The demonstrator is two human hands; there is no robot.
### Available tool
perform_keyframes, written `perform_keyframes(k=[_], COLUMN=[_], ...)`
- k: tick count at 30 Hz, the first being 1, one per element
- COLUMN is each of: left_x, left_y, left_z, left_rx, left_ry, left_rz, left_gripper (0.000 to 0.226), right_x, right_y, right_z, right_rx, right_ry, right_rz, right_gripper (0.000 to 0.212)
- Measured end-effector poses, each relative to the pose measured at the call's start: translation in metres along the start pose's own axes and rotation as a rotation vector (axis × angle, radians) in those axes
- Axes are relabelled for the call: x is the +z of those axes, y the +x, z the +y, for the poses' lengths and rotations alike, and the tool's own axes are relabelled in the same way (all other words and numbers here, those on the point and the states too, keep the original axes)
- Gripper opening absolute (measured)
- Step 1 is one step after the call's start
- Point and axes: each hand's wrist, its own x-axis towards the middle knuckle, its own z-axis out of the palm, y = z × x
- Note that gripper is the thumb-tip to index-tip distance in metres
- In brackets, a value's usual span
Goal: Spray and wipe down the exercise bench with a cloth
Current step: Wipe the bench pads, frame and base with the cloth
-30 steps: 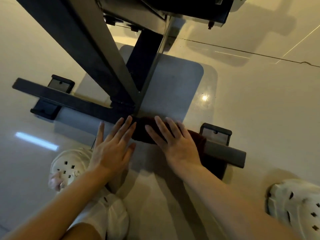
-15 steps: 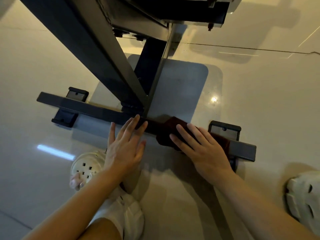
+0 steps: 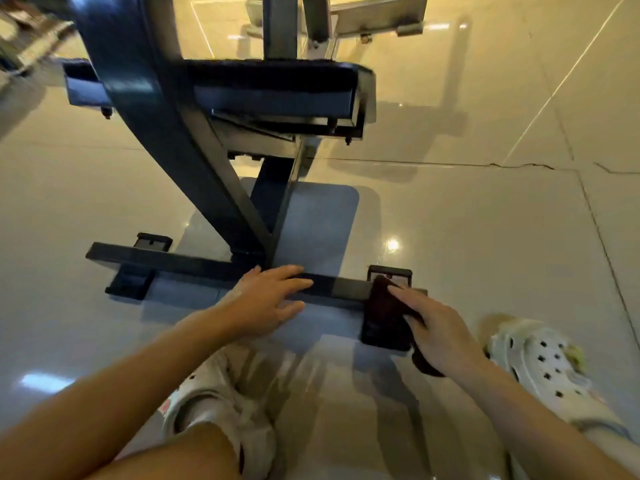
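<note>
The exercise bench's dark metal frame [image 3: 180, 161] rises from a floor crossbar [image 3: 166, 260] that runs left to right in front of me. A dark maroon cloth [image 3: 382, 306] lies over the crossbar's right end, beside a black foot pad [image 3: 389, 273]. My right hand [image 3: 436, 329] presses on the cloth with straight fingers. My left hand [image 3: 266, 299] rests flat on the crossbar's middle, near where the upright joins it. The padded seat [image 3: 277, 88] hangs above. No spray bottle is in view.
Glossy beige floor tiles [image 3: 485, 237] surround the bench. My white perforated clogs stand close to the crossbar, one [image 3: 540, 368] at the right and one [image 3: 221, 403] below my left hand. Another black foot pad [image 3: 138, 268] sits at the crossbar's left end.
My right hand has slid the cloth rightward along the crossbar, from near the middle to its right end. My left hand stays on the middle. The view has tilted up, showing the seat.
</note>
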Motion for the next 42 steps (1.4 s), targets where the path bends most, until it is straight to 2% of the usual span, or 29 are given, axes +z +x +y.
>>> perform_keyframes(k=[3, 6, 7, 9, 11, 15, 18, 20, 23, 25, 26, 28, 32, 35, 38, 42], left_x=[-0.058, -0.106, -0.119, -0.138, -0.149, -0.155, -0.154, -0.155, -0.155, -0.157, -0.159, -0.164, -0.172, -0.177, -0.193, -0.228], left_y=[-0.022, -0.053, -0.065, -0.089, -0.113, -0.151, -0.168, -0.177, -0.179, -0.178, -0.176, -0.17, -0.153, -0.142, -0.138, -0.121], left_z=[0.035, 0.068, 0.072, 0.075, 0.076, 0.088, 0.084, 0.078, 0.068, 0.06, 0.054, 0.038, -0.001, -0.025, -0.045, -0.052], left_rx=[-0.034, -0.193, -0.223, -0.214, -0.123, -0.027, 0.009, 0.039, 0.036, 0.029, 0.024, 0.001, -0.076, -0.15, -0.2, -0.169], left_ry=[-0.245, -0.828, -0.949, -1.099, -1.18, -1.068, -0.914, -0.676, -0.318, -0.195, -0.18, -0.216, -0.423, -0.413, -0.478, -0.484], left_rz=[-0.006, 0.03, 0.028, 0.052, 0.105, 0.286, 0.436, 0.463, 0.528, 0.607, 0.651, 0.688, 0.462, 0.416, 0.565, 0.98], left_gripper=[0.044, 0.037, 0.034, 0.029, 0.033, 0.02, 0.014, 0.016, 0.028, 0.03, 0.029, 0.024, 0.021, 0.02, 0.017, 0.024], right_x=[-0.018, -0.031, -0.034, -0.037, -0.037, -0.035, -0.037, -0.041, -0.051, -0.054, -0.055, -0.057, -0.049, -0.038, -0.04, -0.065], right_y=[-0.013, -0.034, -0.042, -0.057, -0.07, -0.088, -0.094, -0.089, -0.072, -0.055, -0.048, -0.033, -0.007, 0.01, 0.027, 0.062], right_z=[-0.058, -0.116, -0.132, -0.154, -0.169, -0.193, -0.213, -0.224, -0.237, -0.246, -0.25, -0.256, -0.269, -0.281, -0.298, -0.341], right_rx=[-0.093, -0.287, -0.347, -0.442, -0.516, -0.563, -0.451, -0.392, -0.342, -0.337, -0.339, -0.351, -0.373, -0.371, -0.319, -0.323], right_ry=[0.241, 0.388, 0.389, 0.389, 0.362, 0.354, 0.57, 0.668, 0.567, 0.47, 0.434, 0.472, 0.551, 0.472, 0.566, 0.757], right_rz=[0.125, 0.236, 0.273, 0.309, 0.327, 0.319, 0.216, 0.234, 0.236, 0.208, 0.222, 0.278, 0.297, 0.306, 0.307, 0.31], right_gripper=[0.052, 0.055, 0.055, 0.059, 0.06, 0.061, 0.037, 0.032, 0.039, 0.025, 0.015, 0.011, 0.006, 0.006, 0.008, 0.015])
